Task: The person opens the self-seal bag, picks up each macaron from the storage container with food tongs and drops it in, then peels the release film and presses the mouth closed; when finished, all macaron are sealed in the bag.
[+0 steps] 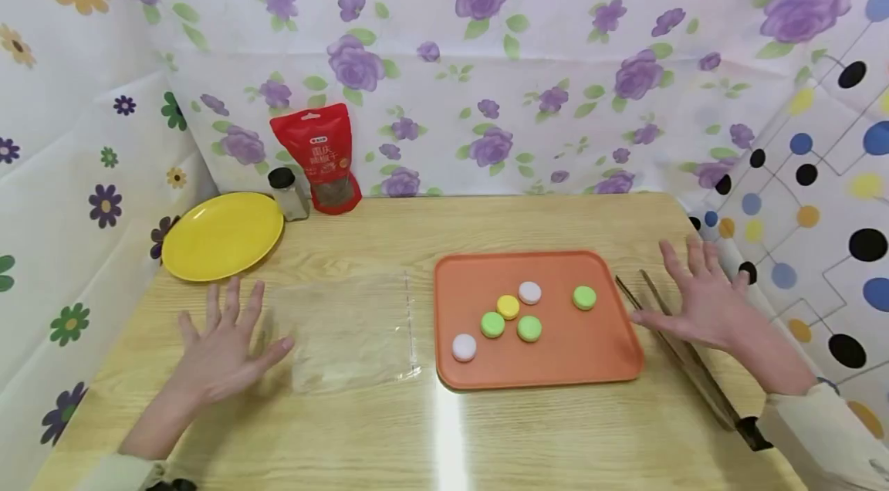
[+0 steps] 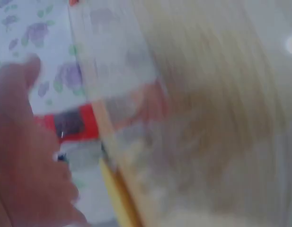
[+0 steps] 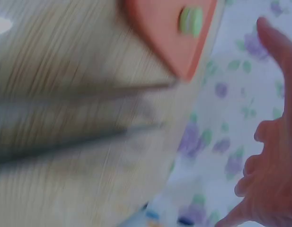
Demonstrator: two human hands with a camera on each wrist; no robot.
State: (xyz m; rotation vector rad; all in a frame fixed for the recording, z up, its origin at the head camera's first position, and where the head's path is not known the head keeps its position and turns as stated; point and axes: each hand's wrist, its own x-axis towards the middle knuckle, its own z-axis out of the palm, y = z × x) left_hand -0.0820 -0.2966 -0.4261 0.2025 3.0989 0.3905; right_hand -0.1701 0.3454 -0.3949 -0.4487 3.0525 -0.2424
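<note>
A: Grip?
B: Left hand (image 1: pixel 221 352) and right hand (image 1: pixel 711 304) are hovering, fingers spread, grasping nothing. Transparent sheet (image 1: pixel 354 333) is lying beside the left, tongs (image 1: pixel 710 401) near the right.
A: Surroundings?
B: Wood-grain table (image 1: pixel 333 433) is supporting an orange tray (image 1: pixel 569 352); floral cloth (image 1: pixel 430 113) is hanging behind.

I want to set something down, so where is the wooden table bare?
The wooden table is bare behind the orange rectangular tray, right of the red pouch, and in front of the tray, left of the metal tongs. Its back-left corner is crowded: round yellow plate, black-capped clear jar, pouch. A clear plastic sheet lies left of the tray.
</note>
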